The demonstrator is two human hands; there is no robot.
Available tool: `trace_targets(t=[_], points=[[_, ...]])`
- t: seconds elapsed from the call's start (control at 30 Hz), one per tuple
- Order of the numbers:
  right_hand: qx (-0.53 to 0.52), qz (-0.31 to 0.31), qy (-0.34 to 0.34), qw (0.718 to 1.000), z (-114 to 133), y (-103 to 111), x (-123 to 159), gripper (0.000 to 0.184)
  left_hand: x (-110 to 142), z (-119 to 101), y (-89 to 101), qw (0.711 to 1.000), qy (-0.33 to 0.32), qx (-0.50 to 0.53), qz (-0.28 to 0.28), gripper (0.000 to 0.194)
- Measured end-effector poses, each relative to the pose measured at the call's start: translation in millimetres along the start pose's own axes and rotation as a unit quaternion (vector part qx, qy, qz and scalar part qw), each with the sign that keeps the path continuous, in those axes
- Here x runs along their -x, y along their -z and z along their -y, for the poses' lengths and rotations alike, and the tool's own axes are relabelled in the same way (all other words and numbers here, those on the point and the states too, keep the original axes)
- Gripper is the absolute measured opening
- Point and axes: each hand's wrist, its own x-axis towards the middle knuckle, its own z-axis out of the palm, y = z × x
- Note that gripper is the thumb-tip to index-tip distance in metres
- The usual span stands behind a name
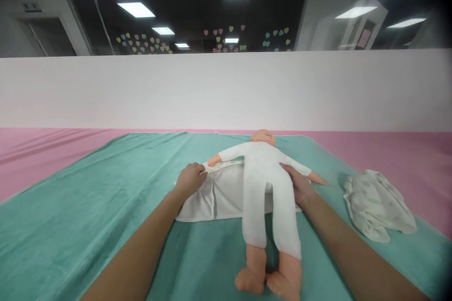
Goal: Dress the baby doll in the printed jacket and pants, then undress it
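Observation:
A baby doll (263, 164) with a white cloth body lies on its back, its head away from me and its bare feet towards me. Spread partly beneath it is a white baby garment (226, 193), with a patterned strip along its upper edge. My left hand (191, 178) has its fingers curled on the garment's left part, close to one of the doll's hands. At the doll's other side, my right hand (299, 186) grips it near the hip, thumb on top and the other fingers mostly hidden. The doll covers the garment's middle.
A crumpled white cloth with pale spots (379, 204) lies at the right. Under everything is a green blanket (88, 216), spread over a pink cover (35, 155). A low white wall (176, 94) stands behind, with dark glass (190, 4) above it.

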Motion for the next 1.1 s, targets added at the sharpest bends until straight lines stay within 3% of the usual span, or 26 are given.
trace_targets(t=[0.1,0.27,0.43,0.7,0.87,1.1], points=[[-0.007,0.002,0.002,1.0,0,2,-1,0.034,0,-4,-4.3,1.0,0.002,-0.004,-0.009,0.018],[-0.003,0.004,0.014,1.0,-1,4,-1,0.035,-7,-3,-11.2,0.994,0.091,0.039,-0.041,0.017],[0.014,0.019,0.008,1.0,-1,3,0,0.032,-6,1,-4.9,0.976,0.157,0.135,-0.073,0.028],[0.04,0.039,-0.007,0.998,-2,3,-1,0.034,1,-5,3.0,0.935,0.17,0.275,-0.146,0.032],[0.061,0.034,0.008,0.998,-1,2,1,0.03,-2,0,6.3,0.89,0.188,0.392,-0.138,0.029],[0.064,0.04,0.024,0.997,4,7,3,0.025,-2,8,11.9,0.786,0.212,0.579,-0.049,0.038]])
